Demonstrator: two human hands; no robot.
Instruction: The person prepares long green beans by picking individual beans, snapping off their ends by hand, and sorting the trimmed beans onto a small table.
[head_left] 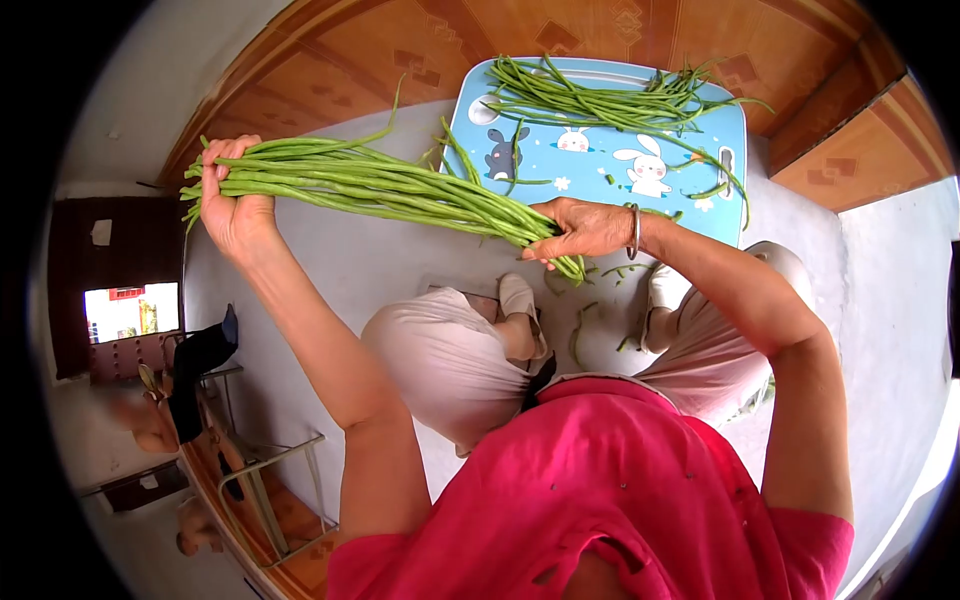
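Holds a bundle of long green beans (pixel 380 187) aloft over the grey floor (pixel 352 262), on the near side of the surface (pixel 718 226) and reaching out past its left edge. Closes the left hand (pixel 235 195) round one end, fingers wrapped across the strands, and the right hand (pixel 590 228), with a bangle (pixel 634 230) at the wrist, round the other end, in front of the knees. Grips both ends probably to line the strands up and prevent sagging, despite one loose strand sticking up. Has a second pile of beans (pixel 600 95) along the far side of the surface, likely for easy reach and for separation from the bundle. Shows printed rabbits on blue there, with short pieces and stray strands lying about. Has more bean scraps (pixel 578 335) on the floor near the shoes. Backs onto wood-toned panelling (pixel 420 45) beyond. Includes, at far left, a bright opening (pixel 135 315), door or window impossible to tell, and near it another person in dark trousers (pixel 190 375).
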